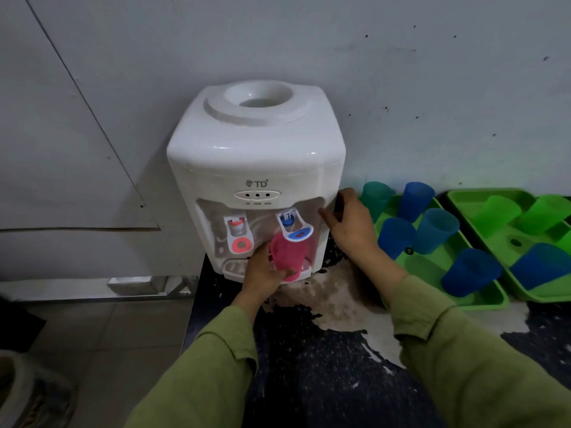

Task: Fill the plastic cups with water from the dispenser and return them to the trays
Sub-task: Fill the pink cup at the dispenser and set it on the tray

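Note:
A white table-top water dispenser point(256, 156) stands against the wall on a dark worn counter. My left hand point(262, 270) holds a pink plastic cup point(287, 254) upright under the blue tap lever point(296, 231), pressed against it above the drip tray. My right hand point(349, 223) rests on the dispenser's right front corner with fingers spread. A red tap lever point(239, 239) is to the left. Two green trays sit to the right: the near tray point(432, 270) holds several blue and teal cups point(435, 230), the far tray point(500, 245) holds green cups point(497, 214) and a blue cup.
The counter point(324, 350) has a peeled, flaking top and its left edge drops to a tiled floor point(108, 329). A grey wall stands right behind the dispenser and trays. A round pale object point(27, 393) sits on the floor at the lower left.

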The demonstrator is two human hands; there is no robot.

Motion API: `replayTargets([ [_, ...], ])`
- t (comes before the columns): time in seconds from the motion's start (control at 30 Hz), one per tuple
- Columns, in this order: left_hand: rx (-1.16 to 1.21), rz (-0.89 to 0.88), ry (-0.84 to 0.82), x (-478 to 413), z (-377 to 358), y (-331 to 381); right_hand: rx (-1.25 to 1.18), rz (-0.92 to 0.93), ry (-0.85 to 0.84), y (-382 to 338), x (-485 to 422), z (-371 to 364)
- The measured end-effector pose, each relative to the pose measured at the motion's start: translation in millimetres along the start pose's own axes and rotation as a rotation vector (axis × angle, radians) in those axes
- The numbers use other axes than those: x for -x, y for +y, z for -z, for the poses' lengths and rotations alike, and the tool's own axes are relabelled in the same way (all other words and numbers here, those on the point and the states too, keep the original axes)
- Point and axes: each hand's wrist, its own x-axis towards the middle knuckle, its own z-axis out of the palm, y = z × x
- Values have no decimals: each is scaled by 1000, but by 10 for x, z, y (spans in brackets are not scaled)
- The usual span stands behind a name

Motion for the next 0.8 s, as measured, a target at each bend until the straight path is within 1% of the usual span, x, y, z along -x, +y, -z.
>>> replayTargets([
  [0.23, 12, 15, -3, -7, 2, -2, -24, -49, -12, -57, 6, 24],
  [0.37, 7, 14, -3, -21, -1, -34, -30, -111, 54, -139, 32, 54],
  [0.4, 9, 22, -4, -26, -2, -37, -28, -125, 35, -165, 45, 66],
  [0.43, 7, 30, -3, -36, -7, -43, -21, -152, -27, -191, 59, 73],
  [0.53, 3, 45, 0, -56, -16, -36, -17, -265, -318, -273, 116, 54],
  [0.6, 6, 50, 7, -66, -24, -44, -77, -280, -380, -305, 146, 22],
  [0.7, 28, 63, 12, -75, -33, -71, -133, -293, -349, -292, 188, -30],
  [0.8, 62, 89, 3, -113, -44, -133, -211, -327, -253, -212, 255, -103],
])
